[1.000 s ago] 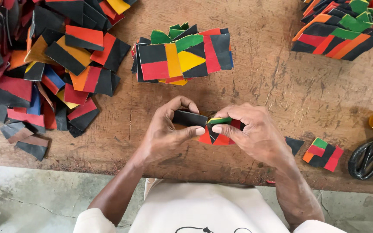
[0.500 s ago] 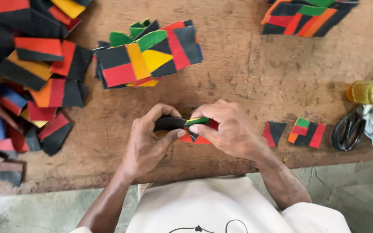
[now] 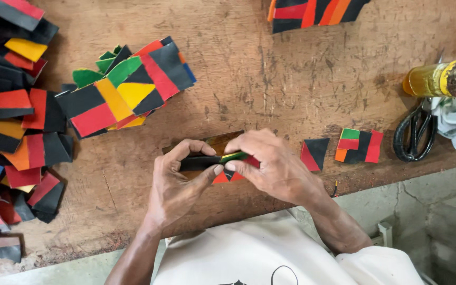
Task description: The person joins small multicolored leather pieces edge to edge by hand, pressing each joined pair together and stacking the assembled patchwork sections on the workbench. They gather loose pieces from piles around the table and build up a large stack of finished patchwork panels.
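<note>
- Right now both hands are pinching one folded strip (image 3: 218, 160), a thin, flat patchwork piece showing black, green and red.
- Its long axis is running left to right, roughly along the bench's (image 3: 270, 84) near edge, black end pointing left.
- The left hand (image 3: 178, 182) is closing thumb and fingers on the black end; the right hand (image 3: 273, 166) is gripping the green and red end.
- The strip is lying between the two hands, just above the near edge, over a brown slab (image 3: 222, 141).
- Stiff, angular colour patches are lying heaped in a pile (image 3: 14, 126) along the left edge, and a stack (image 3: 125, 89) is sitting beyond the hands.
- Black-handled scissors (image 3: 415, 132) are lying near the right edge on scuffed, scratched wood.
</note>
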Demonstrator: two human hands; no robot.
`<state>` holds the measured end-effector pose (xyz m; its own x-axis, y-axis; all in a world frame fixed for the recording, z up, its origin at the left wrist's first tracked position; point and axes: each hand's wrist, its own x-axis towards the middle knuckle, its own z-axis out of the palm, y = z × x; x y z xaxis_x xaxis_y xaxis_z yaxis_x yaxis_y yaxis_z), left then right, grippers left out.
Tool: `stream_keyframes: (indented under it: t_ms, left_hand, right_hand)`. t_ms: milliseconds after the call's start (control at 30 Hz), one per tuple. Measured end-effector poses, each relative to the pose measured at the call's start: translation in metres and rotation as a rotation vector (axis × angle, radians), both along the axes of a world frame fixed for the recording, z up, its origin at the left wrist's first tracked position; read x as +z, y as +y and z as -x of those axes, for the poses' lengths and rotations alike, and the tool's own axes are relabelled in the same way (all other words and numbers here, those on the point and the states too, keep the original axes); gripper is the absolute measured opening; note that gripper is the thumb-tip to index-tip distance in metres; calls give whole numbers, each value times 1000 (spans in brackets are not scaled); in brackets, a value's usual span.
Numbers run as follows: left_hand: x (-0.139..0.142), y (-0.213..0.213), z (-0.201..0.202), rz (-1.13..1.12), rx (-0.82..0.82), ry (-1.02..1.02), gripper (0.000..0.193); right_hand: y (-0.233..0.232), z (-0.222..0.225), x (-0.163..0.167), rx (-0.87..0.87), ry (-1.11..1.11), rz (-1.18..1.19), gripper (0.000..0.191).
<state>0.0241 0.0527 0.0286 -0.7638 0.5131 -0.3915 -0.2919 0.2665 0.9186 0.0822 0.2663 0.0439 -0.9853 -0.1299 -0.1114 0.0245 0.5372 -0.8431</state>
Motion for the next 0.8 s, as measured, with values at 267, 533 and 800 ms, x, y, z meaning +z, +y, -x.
stream_keyframes:
  t_ms: [267, 533, 800]
  left_hand:
    - [-2, 57, 9, -97, 56, -40, 27]
    - [-7, 116, 24, 79, -95, 453, 39]
    - [-18, 154, -30, 108, -490, 815, 65]
  right_hand:
    - [107, -47, 10, -256, 122, -441, 44]
    - [163, -113, 0, -453, -157, -537, 88]
    - [167, -128, -19, -510, -109, -459, 80]
